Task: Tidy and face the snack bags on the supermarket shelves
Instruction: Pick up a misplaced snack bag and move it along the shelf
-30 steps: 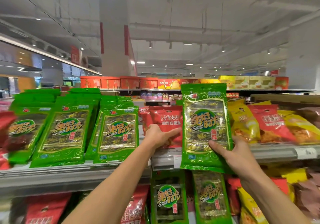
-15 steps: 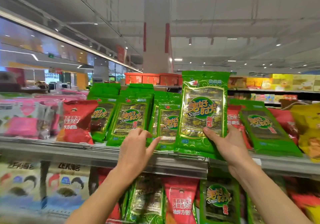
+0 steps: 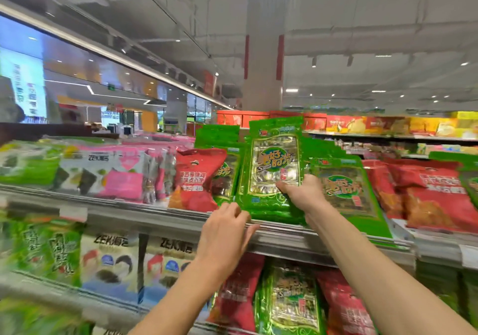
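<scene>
My right hand (image 3: 304, 195) grips a green seaweed snack bag (image 3: 271, 169) by its lower right side and holds it upright over the top shelf's front rail (image 3: 160, 218). My left hand (image 3: 225, 233) hovers just below the bag's lower left corner, fingers apart, holding nothing. A red snack bag (image 3: 196, 177) leans just left of the held bag. More green bags (image 3: 346, 187) lie tilted to its right, and others stand behind it.
Pink and white seaweed packs (image 3: 103, 174) fill the top shelf at left. Red bags (image 3: 434, 192) lie at right. The lower shelf holds green, red and white bags (image 3: 287, 301). A white pillar (image 3: 263, 76) and far shelves stand behind. The picture is blurred by motion.
The view has swung left along the shelf. My right hand has carried the green bag left with it. My left hand has dropped from the bags to just under the held bag's corner.
</scene>
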A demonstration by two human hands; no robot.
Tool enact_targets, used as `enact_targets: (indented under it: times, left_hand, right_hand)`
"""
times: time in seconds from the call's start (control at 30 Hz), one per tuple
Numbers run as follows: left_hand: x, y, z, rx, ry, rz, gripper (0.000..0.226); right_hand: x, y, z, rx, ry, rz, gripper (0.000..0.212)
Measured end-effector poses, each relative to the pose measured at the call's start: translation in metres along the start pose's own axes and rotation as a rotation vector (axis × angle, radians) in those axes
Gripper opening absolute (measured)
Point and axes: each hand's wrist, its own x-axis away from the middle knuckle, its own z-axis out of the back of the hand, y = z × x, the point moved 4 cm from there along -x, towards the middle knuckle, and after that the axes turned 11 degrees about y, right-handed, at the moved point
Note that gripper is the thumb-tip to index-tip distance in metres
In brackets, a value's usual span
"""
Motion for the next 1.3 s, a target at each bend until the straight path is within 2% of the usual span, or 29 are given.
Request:
enact_targets:
  times: [0.1,0.2,0.33,0.47,0.53,0.63,0.7,0.77,0.83,0.87,0.9,1.0,1.17,1.23,1.3]
  left_hand:
    - [0.001,-0.003,-0.002,0.014,0.011,-0.007,0.035]
    - [0.004,-0.003,-0.003,0.042,0.036,-0.008,0.033]
    - [0.003,-0.005,0.0,0.107,0.054,-0.004,0.03]
    - [0.003,-0.015,0.004,0.254,0.052,-0.012,0.031]
    - [0.002,-0.026,0.013,0.363,0.12,-0.008,0.026]
    - [-0.006,-0.063,0.029,0.416,0.322,0.159,0.029]
    - [-0.017,-0.098,0.034,0.418,0.353,0.402,0.053]
    - [-0.029,-0.133,0.029,0.468,0.208,0.645,0.088]
    - [-0.039,-0.158,0.02,0.609,-0.039,0.774,0.115]
    - [-0.044,-0.166,0.016,0.694,-0.166,0.782,0.116]
    - [-0.05,-0.17,0.012,0.746,-0.287,0.757,0.108]
    - [-0.064,-0.174,0.004,0.752,-0.518,0.656,0.071]
    - [-0.067,-0.175,-0.007,0.762,-0.599,0.708,0.068]
    - [-0.065,-0.176,-0.008,0.827,-0.525,0.775,0.067]
    - [-0.065,-0.173,-0.008,0.919,-0.367,0.831,0.066]
  right_hand:
    - [0.001,0.009,-0.015,0.078,-0.047,-0.066,0.093]
    - [0.0,0.013,-0.015,0.233,-0.05,-0.059,0.088]
    - [0.003,0.008,-0.011,0.518,-0.012,0.06,0.057]
    - [0.017,0.002,-0.01,0.711,0.069,0.16,0.06]
    - [0.022,0.003,-0.008,0.708,0.095,0.17,0.071]
    - [0.028,0.008,-0.005,0.661,0.15,0.188,0.093]
    - [0.033,0.01,-0.002,0.651,0.182,0.211,0.096]
    - [0.038,0.012,0.0,0.643,0.209,0.244,0.091]
    - [0.04,0.012,0.002,0.632,0.221,0.273,0.085]
    - [0.042,0.012,0.002,0.629,0.222,0.283,0.085]
    - [0.042,0.013,0.003,0.624,0.221,0.288,0.085]
    - [0.043,0.014,0.005,0.612,0.228,0.29,0.084]
    - [0.047,0.016,0.01,0.632,0.225,0.31,0.076]
    - [0.049,0.017,0.015,0.604,0.227,0.319,0.071]
    - [0.05,0.017,0.02,0.533,0.216,0.327,0.063]
